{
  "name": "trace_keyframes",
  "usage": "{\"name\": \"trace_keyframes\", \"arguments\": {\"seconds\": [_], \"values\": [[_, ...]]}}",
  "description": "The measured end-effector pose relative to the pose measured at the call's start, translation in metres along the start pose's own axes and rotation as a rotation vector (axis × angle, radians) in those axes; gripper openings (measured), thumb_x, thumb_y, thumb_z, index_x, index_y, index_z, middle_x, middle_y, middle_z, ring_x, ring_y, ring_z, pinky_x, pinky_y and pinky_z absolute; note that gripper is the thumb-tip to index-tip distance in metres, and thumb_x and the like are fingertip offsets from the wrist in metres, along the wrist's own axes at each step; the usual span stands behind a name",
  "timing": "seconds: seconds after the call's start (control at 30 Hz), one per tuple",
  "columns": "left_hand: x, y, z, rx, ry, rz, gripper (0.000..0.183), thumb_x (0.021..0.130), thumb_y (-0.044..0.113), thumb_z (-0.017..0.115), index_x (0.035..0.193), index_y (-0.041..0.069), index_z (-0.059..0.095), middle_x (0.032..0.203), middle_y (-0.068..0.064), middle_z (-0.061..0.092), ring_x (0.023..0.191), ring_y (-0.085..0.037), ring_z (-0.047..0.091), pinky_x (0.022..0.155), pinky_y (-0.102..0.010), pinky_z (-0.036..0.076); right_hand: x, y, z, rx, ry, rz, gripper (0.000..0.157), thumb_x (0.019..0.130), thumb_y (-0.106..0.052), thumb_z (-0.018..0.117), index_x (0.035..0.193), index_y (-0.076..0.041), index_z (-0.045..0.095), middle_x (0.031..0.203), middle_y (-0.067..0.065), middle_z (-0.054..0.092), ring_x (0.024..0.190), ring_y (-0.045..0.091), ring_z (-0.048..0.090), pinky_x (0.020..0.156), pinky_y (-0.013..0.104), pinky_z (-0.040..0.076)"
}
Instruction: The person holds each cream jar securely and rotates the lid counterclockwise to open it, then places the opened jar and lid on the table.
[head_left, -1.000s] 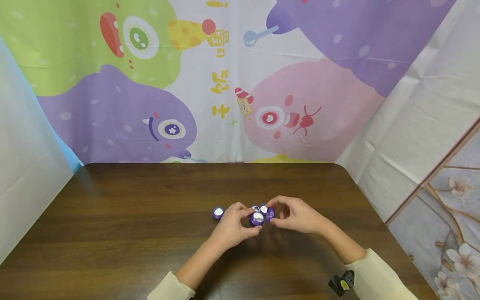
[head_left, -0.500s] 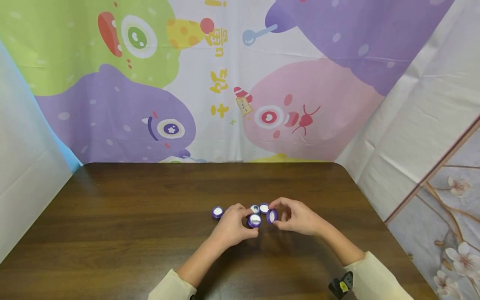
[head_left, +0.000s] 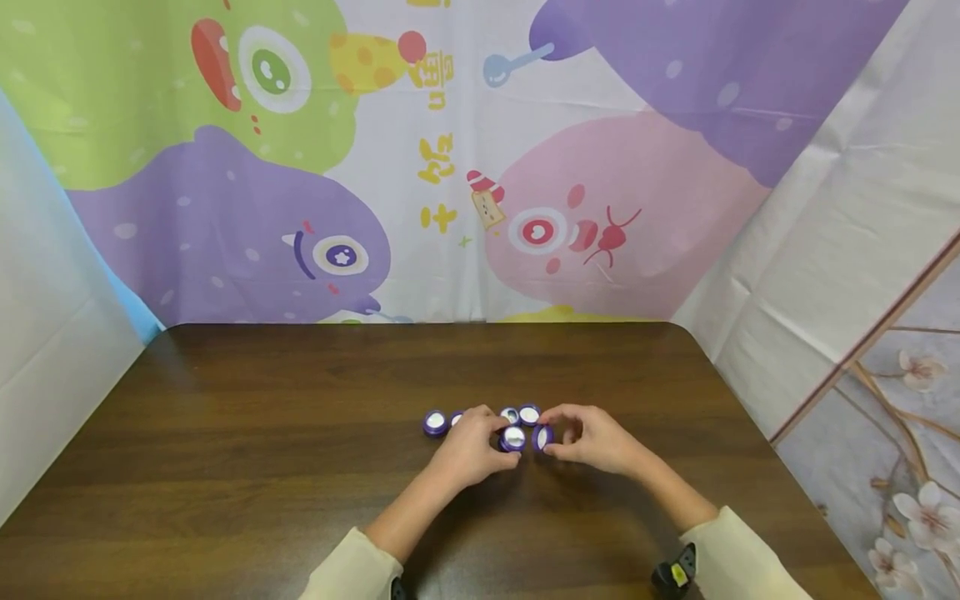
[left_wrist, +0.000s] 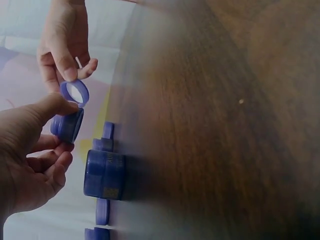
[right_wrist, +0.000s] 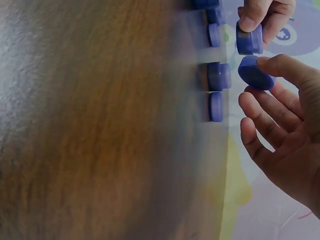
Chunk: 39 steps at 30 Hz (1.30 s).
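My left hand (head_left: 474, 450) grips a small purple jar (head_left: 512, 440), with a pale white top facing up, between thumb and fingers. Close on its right, my right hand (head_left: 596, 437) pinches a round purple lid (head_left: 543, 437) by its edge. The lid stands tilted, its white inner face toward the jar. In the left wrist view the lid's lower edge is right at the jar's rim (left_wrist: 77, 122). Both are held up above the table in the two wrist views. The right hand's other fingers (right_wrist: 265, 117) spread loosely below the lid.
Behind the hands, another open purple jar (head_left: 510, 415) and a lid (head_left: 529, 414) lie on the brown wooden table (head_left: 262, 467). Left of the left hand sits a further jar (head_left: 435, 423), with a lid (head_left: 456, 418) partly hidden by that hand. A printed curtain hangs behind.
The lid in my right hand has turned from nearly edge-on to showing its white inside. The jar in my left hand dipped slightly left and came back; both hands stay close together.
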<state>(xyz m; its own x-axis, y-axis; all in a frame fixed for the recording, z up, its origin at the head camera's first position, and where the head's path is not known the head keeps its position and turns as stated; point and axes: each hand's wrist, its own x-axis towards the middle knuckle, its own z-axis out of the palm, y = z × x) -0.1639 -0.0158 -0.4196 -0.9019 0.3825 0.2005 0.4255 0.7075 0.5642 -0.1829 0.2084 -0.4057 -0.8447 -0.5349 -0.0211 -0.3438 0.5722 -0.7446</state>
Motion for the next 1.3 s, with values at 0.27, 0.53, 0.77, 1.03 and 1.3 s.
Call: {"name": "trace_keyframes", "arguments": {"seconds": [0.27, 0.53, 0.77, 1.03, 1.3], "values": [[0.004, 0.000, 0.005, 0.006, -0.036, -0.024, 0.047, 0.071, 0.026, 0.077, 0.109, 0.000, 0.068, 0.094, -0.009, 0.062, 0.086, -0.021, 0.056, 0.078, -0.032, 0.047, 0.002, 0.010, 0.006, 0.056, -0.008, 0.028, 0.038, 0.082, -0.013, 0.071, 0.117, -0.008, 0.059, 0.082, 0.004, 0.062, 0.060, 0.007, 0.053, 0.050, 0.022, 0.045], [0.007, -0.003, 0.011, 0.028, -0.063, -0.043, 0.046, 0.072, 0.026, 0.077, 0.110, 0.001, 0.068, 0.094, -0.008, 0.063, 0.087, -0.020, 0.056, 0.078, -0.031, 0.047, 0.006, 0.020, 0.014, 0.069, -0.002, 0.045, 0.038, 0.082, -0.014, 0.071, 0.117, -0.009, 0.059, 0.100, 0.012, 0.064, 0.058, 0.008, 0.052, 0.050, 0.022, 0.045], [0.007, -0.005, 0.015, 0.048, -0.068, -0.027, 0.045, 0.072, 0.026, 0.077, 0.109, 0.001, 0.068, 0.094, -0.010, 0.064, 0.087, -0.020, 0.057, 0.079, -0.031, 0.048, 0.009, 0.025, 0.020, 0.053, 0.000, 0.055, 0.037, 0.081, -0.013, 0.071, 0.116, -0.007, 0.060, 0.109, 0.014, 0.063, 0.059, 0.008, 0.052, 0.051, 0.021, 0.045], [0.008, -0.008, 0.022, 0.071, -0.085, -0.036, 0.044, 0.072, 0.027, 0.077, 0.108, 0.003, 0.069, 0.098, -0.010, 0.065, 0.090, -0.022, 0.058, 0.082, -0.032, 0.048, 0.009, 0.028, 0.022, 0.013, -0.002, 0.063, 0.041, 0.082, -0.015, 0.071, 0.120, -0.007, 0.061, 0.106, 0.011, 0.065, 0.057, 0.006, 0.049, 0.049, 0.020, 0.042], [0.008, -0.009, 0.023, 0.077, -0.087, -0.041, 0.043, 0.072, 0.026, 0.077, 0.106, 0.003, 0.070, 0.096, -0.009, 0.065, 0.090, -0.023, 0.058, 0.081, -0.032, 0.048, 0.010, 0.028, 0.022, -0.062, 0.028, 0.057, 0.035, 0.078, -0.014, 0.074, 0.111, -0.010, 0.065, 0.093, 0.005, 0.059, 0.061, 0.006, 0.048, 0.051, 0.020, 0.042]]}}
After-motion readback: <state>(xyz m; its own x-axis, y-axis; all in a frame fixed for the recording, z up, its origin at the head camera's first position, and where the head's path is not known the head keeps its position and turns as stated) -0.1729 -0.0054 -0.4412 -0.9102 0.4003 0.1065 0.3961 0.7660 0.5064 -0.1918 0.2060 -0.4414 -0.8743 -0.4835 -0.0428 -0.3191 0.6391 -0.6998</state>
